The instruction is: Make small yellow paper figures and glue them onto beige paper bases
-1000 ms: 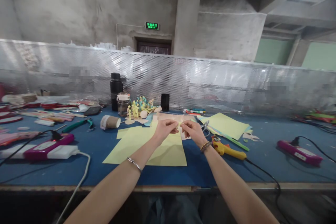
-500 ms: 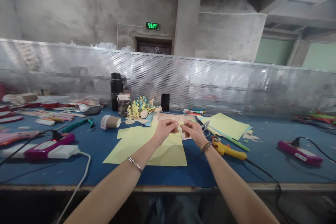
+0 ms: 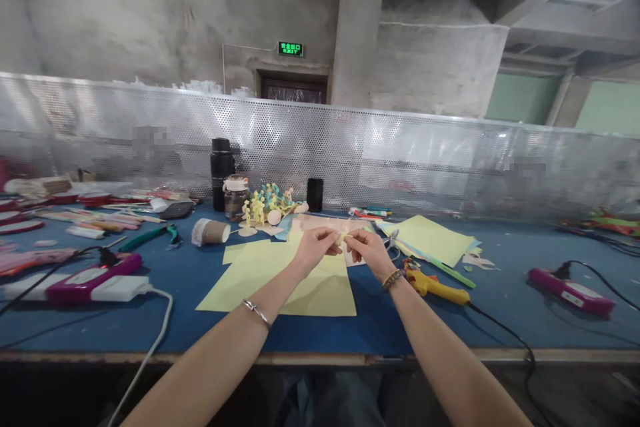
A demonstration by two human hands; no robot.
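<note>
My left hand (image 3: 319,244) and my right hand (image 3: 365,247) meet above the table, fingertips pinched close together. Between them is a small pale yellow piece (image 3: 342,239), mostly covered by the fingers; it looks like paper, but its shape cannot be made out. Below my hands lie yellow paper sheets (image 3: 280,287), with a pinkish sheet (image 3: 320,222) behind them. Grey-handled scissors (image 3: 394,248) rest just right of my right hand. A yellow hot glue gun (image 3: 440,289) lies beside my right wrist.
Small yellow and blue figures (image 3: 259,207) stand behind my hands, near a glass jar (image 3: 235,199) and a black bottle (image 3: 222,173). A paper cup (image 3: 215,232) lies on its side. Green-handled pliers (image 3: 150,237) and purple power strips (image 3: 571,291) are further out. More yellow paper (image 3: 430,240) lies right.
Both hands stay almost in place. The fingers shift slightly, and a little more of the pale yellow piece shows between them.
</note>
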